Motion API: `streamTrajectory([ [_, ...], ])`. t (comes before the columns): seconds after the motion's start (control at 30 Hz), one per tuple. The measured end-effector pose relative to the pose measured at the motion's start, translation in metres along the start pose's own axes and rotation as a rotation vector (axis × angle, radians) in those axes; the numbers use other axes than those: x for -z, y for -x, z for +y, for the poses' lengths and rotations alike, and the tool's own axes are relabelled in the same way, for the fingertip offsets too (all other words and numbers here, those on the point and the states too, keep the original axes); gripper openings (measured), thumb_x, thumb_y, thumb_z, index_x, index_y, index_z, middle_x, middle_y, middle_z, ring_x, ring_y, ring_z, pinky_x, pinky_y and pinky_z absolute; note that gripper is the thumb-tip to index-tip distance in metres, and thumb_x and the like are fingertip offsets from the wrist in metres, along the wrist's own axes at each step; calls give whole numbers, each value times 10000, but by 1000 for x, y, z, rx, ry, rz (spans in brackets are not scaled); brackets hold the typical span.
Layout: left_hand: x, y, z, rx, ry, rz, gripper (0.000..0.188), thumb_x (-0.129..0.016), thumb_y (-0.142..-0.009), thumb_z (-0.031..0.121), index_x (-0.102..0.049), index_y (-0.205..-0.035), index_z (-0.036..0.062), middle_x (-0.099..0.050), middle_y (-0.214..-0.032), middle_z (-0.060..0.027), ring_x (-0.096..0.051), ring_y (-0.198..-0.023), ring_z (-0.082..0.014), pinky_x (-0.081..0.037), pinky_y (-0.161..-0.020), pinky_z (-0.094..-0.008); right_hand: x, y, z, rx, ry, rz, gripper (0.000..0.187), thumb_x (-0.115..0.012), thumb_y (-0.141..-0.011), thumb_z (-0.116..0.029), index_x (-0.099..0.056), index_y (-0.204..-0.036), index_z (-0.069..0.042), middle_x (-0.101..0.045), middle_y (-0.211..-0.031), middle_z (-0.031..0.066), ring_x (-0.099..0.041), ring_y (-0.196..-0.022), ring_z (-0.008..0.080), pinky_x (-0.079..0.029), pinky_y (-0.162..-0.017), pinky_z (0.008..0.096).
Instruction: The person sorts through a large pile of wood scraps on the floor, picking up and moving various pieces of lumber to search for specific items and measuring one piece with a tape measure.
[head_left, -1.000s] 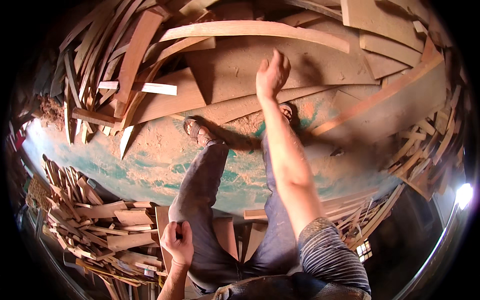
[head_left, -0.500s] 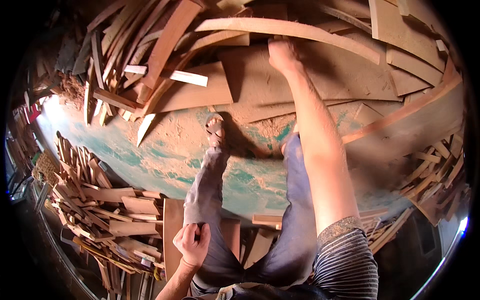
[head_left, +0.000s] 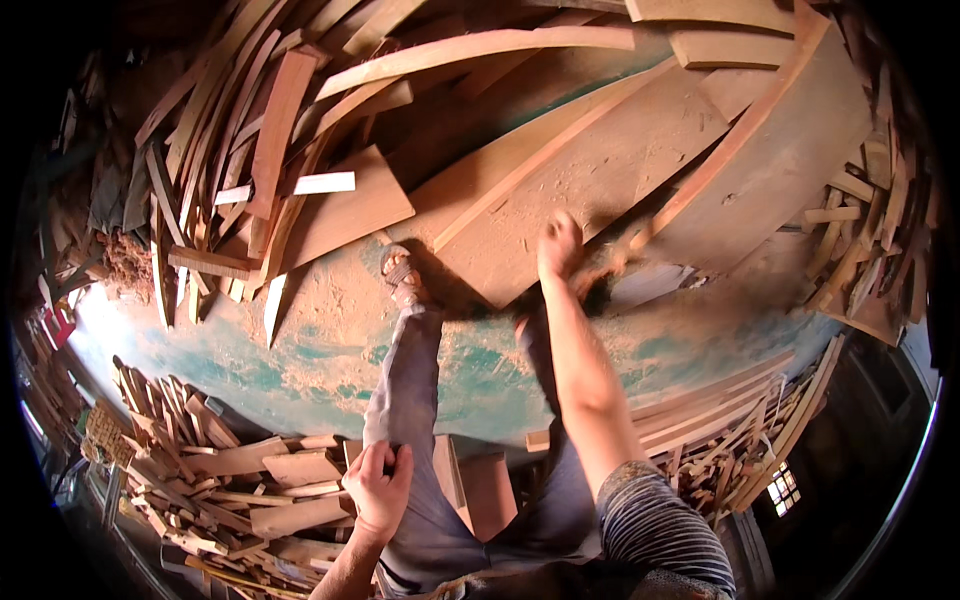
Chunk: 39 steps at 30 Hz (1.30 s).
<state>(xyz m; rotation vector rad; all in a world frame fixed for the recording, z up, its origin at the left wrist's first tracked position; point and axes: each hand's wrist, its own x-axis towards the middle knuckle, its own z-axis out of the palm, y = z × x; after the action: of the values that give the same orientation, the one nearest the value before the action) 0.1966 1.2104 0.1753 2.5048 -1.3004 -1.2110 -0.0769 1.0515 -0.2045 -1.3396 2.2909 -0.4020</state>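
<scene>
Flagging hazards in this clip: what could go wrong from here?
The right hand reaches down at rough, sawdust-strewn boards, so splinters seem likely. The sandalled foot stands beside loose stacked planks, which might slip onto bare toes. The left hand only rests on the thigh, giving little bracing while leaning forward.

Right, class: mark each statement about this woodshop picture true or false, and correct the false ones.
1. The left hand rests on the person's own thigh. True.
2. The right hand reaches down to a wide sawdust-covered board on the floor. True.
3. The right hand holds a hammer. False: no tool shows in it, though the hand is blurred.
4. The floor is bare grey concrete. False: it is teal-green, dusted with sawdust.
5. The left foot wears a sandal. True.
</scene>
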Motion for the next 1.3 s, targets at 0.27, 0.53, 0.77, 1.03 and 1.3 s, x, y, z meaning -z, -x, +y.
streamTrajectory([
  [0.27,-14,0,-7,-74,-108,117,326,-777,-755,38,-470,-649,64,-473,-597,-96,-482,-512,-317,-394,-510,-388,-51,78,173,-992,-1353,-405,880,-737,-851,-589,-424,-1519,-108,-451,-1530,61,-422,-1377,253,-281,-1177,490],
  [0.53,-8,-7,-1,-168,-237,9,328,-767,-753,35,-462,-636,59,-466,-587,-108,-458,-501,-325,-375,-498,-401,-39,98,125,-921,-1455,-291,712,-780,-871,-399,-503,-1443,-78,-533,-1413,37,-476,-1306,197,-361,-1127,433],
  [0.77,8,2,-6,-200,-245,-30,281,-783,-798,100,-521,-724,28,-471,-595,-113,-451,-511,-273,-399,-506,-372,93,113,-26,-808,-1411,-193,375,-755,-898,-316,-669,-1153,-55,-650,-1141,23,-573,-1077,148,-433,-975,360],
  [1.03,11,-59,-41,346,1062,-295,488,-624,-975,510,-489,-1256,135,-623,-1219,-72,-653,-1027,-273,-523,-820,-406,240,156,-65,-929,-1644,-306,463,-660,-970,-336,-593,-1324,-45,-642,-1272,67,-596,-1154,207,-445,-1013,360],
  [1.3,25,-103,114,289,1263,-632,558,-616,-945,603,-598,-1272,151,-656,-1118,-30,-659,-1003,-224,-536,-861,-391,308,142,-75,-928,-1568,-306,519,-642,-987,-375,-548,-1376,-45,-625,-1342,94,-596,-1223,239,-468,-1065,405],
])
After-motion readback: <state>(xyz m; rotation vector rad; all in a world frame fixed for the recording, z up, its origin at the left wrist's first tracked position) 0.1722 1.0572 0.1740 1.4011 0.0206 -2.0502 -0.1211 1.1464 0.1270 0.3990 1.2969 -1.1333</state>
